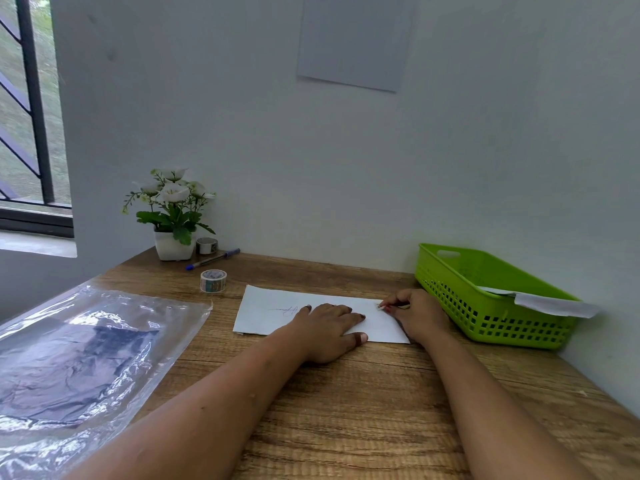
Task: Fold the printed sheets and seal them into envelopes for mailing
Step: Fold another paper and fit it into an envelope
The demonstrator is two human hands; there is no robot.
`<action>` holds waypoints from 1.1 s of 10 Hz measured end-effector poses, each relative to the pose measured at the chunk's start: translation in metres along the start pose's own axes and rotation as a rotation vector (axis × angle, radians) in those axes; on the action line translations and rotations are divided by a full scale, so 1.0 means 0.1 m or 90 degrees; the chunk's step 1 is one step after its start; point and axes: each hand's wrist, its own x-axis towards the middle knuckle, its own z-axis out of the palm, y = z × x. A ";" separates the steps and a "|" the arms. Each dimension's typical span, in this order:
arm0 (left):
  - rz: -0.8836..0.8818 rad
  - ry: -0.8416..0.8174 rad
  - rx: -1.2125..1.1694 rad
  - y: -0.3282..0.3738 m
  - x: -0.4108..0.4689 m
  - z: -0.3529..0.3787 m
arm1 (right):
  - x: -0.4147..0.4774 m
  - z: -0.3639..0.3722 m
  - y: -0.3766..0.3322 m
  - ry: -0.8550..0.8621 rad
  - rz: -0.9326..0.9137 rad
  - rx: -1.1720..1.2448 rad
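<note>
A white envelope [266, 313] with blue writing lies flat on the wooden desk [363, 410] in front of me. My left hand [329, 330] presses flat on its middle with straight fingers. My right hand [417, 315] sits at the envelope's right end and pinches a small strip of patterned tape [382, 305] at the top right corner. A roll of patterned tape [213, 280] stands just beyond the envelope's left end.
A green plastic basket [485, 306] holding white paper [554, 304] stands at the right by the wall. A clear plastic bag [79, 362] covers the desk's left. A potted white flower [173, 216], a second tape roll [206, 245] and a blue pen [212, 259] sit at the back.
</note>
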 end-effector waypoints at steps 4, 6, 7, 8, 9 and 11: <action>0.000 0.004 0.001 0.00 0.00 0.00 | -0.03 -0.02 -0.04 -0.035 0.007 -0.027; 0.002 0.013 0.006 0.01 0.00 0.01 | -0.05 -0.05 -0.07 -0.061 0.010 -0.023; 0.001 0.013 0.008 0.00 0.00 0.01 | -0.05 -0.07 -0.08 -0.071 0.014 -0.028; 0.001 0.012 0.008 0.00 0.00 0.01 | -0.07 -0.09 -0.11 -0.063 -0.002 -0.095; -0.004 0.010 0.007 0.00 0.00 0.01 | -0.10 -0.15 -0.18 -0.076 -0.071 -0.192; -0.018 -0.008 0.002 0.01 0.03 -0.01 | -0.21 -0.09 -0.34 -0.132 -0.094 -0.414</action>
